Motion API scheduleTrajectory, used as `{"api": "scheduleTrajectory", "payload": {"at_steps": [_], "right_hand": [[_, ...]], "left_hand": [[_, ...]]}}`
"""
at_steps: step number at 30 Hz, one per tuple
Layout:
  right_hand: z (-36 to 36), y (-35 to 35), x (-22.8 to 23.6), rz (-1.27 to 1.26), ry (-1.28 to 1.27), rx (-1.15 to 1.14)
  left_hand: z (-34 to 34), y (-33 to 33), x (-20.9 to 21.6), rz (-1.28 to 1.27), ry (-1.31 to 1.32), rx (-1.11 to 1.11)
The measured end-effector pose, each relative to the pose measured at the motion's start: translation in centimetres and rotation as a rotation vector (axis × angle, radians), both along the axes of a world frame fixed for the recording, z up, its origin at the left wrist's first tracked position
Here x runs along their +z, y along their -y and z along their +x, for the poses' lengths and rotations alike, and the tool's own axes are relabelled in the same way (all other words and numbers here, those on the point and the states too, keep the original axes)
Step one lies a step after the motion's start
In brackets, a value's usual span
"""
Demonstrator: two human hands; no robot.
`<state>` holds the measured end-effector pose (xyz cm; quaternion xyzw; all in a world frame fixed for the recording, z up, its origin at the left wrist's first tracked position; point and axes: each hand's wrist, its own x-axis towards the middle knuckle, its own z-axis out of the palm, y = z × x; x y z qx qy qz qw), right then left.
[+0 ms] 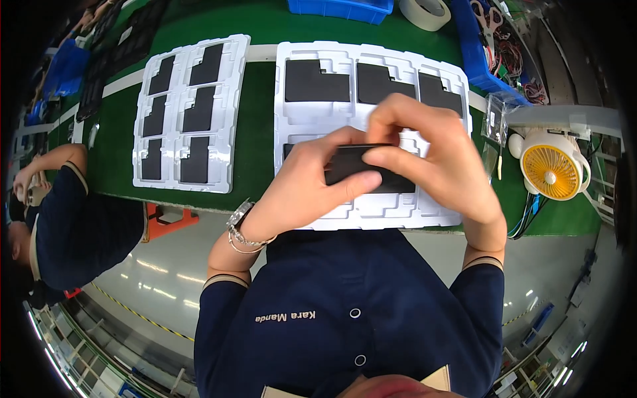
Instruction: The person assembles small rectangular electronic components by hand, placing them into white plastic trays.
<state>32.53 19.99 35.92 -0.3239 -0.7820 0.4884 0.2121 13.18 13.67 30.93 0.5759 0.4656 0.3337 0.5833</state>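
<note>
Black piece (pixel 342 166): While my left hand (pixel 302 176) holds one end of it, this flat, dark slab is up in front of me, over the lower half of the right tray (pixel 305 117).
Left fingers (pixel 358 184): pinching the piece; my thumb lies across its face near the lower edge, and the others go round behind its left end.
Right hand (pixel 434 142): thumb laid on the piece's face, index finger bent down toward its far edge; I cannot tell whether these two are pinching it or only resting on it.
Right tray: white, moulded into pockets, partly covered by my hands; three notched black pads (pixel 317 86) sit along its far row, and a dark bit shows at the left of the nearer row.
Left tray (pixel 174 113): white too, set apart from the other, with six notched black plates (pixel 198 109) in two columns of three.
Tabletop (pixel 261 132): green, carrying both trays.
Far edge: a blue box (pixel 342 8) and, just beside it, a roll of pale tape (pixel 420 18).
Right side: a blue bin (pixel 471 58) holding scissors (pixel 490 30) and tangled wires (pixel 514 60); nearer me, a white fan (pixel 550 169) with a yellow grille.
My left wrist: a watch (pixel 240 213) and a thin bracelet (pixel 247 247).
Left neighbour: a co-worker (pixel 86 229) in a dark shirt, next to an orange stool (pixel 169 225).
</note>
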Motion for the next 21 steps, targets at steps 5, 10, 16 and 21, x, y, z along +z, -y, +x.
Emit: {"api": "scheduleTrajectory", "payload": {"at_steps": [5, 10, 16, 21], "right_hand": [[-0.6, -1.0, -2.3, -0.061, -0.178, -0.179], [-0.6, -0.5, -4.0, -0.139, -0.184, -0.139], [-1.1, -0.2, -4.1, -0.142, -0.094, -0.116], [-1.4, 0.3, -4.6, -0.149, -0.126, -0.129]], "left_hand": [[-1.0, -0.3, -1.3, 0.121, 0.094, 0.282], [-1.4, -0.1, -1.8, 0.030, 0.156, 0.313], [-1.2, 0.0, -1.9, 0.054, 0.133, 0.282], [-1.0, 0.1, -1.8, 0.073, 0.103, 0.287]]}}
